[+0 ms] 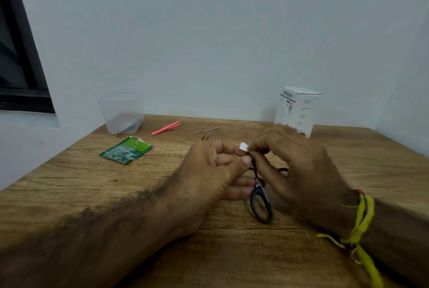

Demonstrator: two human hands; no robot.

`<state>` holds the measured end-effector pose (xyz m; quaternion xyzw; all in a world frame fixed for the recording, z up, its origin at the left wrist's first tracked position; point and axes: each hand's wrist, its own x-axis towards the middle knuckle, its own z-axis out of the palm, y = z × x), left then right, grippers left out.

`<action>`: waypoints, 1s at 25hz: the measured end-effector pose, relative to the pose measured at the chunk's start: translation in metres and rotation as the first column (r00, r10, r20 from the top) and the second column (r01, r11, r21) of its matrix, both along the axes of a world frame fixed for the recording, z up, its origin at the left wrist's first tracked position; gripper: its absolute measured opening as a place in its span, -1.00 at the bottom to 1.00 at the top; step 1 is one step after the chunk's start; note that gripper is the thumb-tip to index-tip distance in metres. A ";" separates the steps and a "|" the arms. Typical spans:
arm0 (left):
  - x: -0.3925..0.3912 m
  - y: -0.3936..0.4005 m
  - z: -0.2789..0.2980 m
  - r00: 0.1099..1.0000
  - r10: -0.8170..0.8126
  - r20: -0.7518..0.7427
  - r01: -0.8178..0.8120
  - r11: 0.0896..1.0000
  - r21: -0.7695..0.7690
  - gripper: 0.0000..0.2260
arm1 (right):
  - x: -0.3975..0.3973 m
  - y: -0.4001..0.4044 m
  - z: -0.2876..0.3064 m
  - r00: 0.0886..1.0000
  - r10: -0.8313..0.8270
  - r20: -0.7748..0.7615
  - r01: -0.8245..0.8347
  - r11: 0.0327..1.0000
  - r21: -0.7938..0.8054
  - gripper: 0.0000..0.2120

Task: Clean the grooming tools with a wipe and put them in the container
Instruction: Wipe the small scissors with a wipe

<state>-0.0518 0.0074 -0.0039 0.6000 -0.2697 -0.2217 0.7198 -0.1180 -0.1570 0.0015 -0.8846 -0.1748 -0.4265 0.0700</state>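
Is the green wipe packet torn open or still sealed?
Torn open: the green packet lies flat with a ragged, peeled top edge.

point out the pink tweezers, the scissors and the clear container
pink tweezers [166, 127], head view, middle of the two pink arms
scissors [261, 206], head view, black handle loop below the hands
clear container [121, 113], head view, front wall of the tub
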 end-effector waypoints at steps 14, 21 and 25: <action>0.002 -0.003 -0.006 0.996 0.044 0.084 -0.040 0.998 -0.041 -0.90 | 0.003 0.000 -0.002 0.999 0.045 -0.013 -0.045 0.998 0.044 -0.92; 0.000 -0.003 -0.005 0.996 0.011 0.094 -0.007 0.999 -0.039 -0.91 | 0.004 -0.001 -0.001 0.997 0.074 0.006 -0.074 0.992 0.105 -0.94; 0.000 -0.003 -0.003 0.999 0.006 0.041 -0.004 0.999 -0.048 -0.89 | 0.000 -0.004 0.001 0.993 0.038 0.116 -0.050 0.993 0.104 -0.94</action>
